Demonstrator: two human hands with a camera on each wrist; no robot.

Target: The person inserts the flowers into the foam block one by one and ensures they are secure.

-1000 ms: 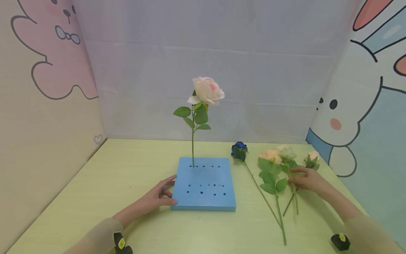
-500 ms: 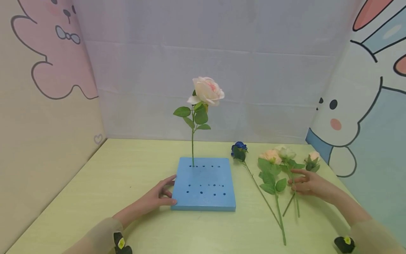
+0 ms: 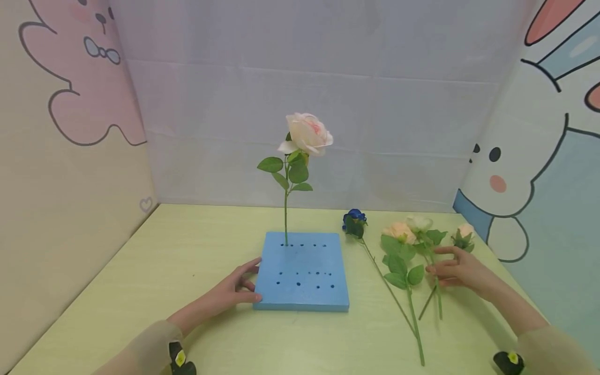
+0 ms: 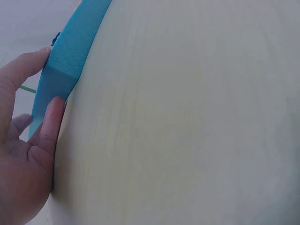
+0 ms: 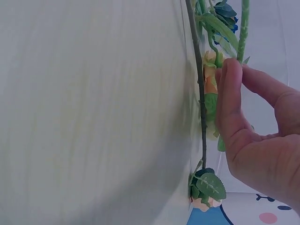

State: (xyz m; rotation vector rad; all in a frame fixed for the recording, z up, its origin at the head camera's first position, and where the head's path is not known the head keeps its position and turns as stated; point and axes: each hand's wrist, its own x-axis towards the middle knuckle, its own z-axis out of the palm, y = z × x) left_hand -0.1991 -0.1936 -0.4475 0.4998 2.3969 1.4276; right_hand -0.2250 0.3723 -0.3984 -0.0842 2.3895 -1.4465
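In the right hand [image 3: 464, 272], the white rose [image 3: 419, 224], pinched partway along its stem [image 5: 243, 33].

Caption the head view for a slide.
Pale pink rose upright in blue holed board; left hand touching its edge, right hand pinching white rose stem.

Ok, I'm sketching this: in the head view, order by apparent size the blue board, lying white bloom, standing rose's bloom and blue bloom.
Blue board
Standing rose's bloom
Lying white bloom and blue bloom: too alike to rank
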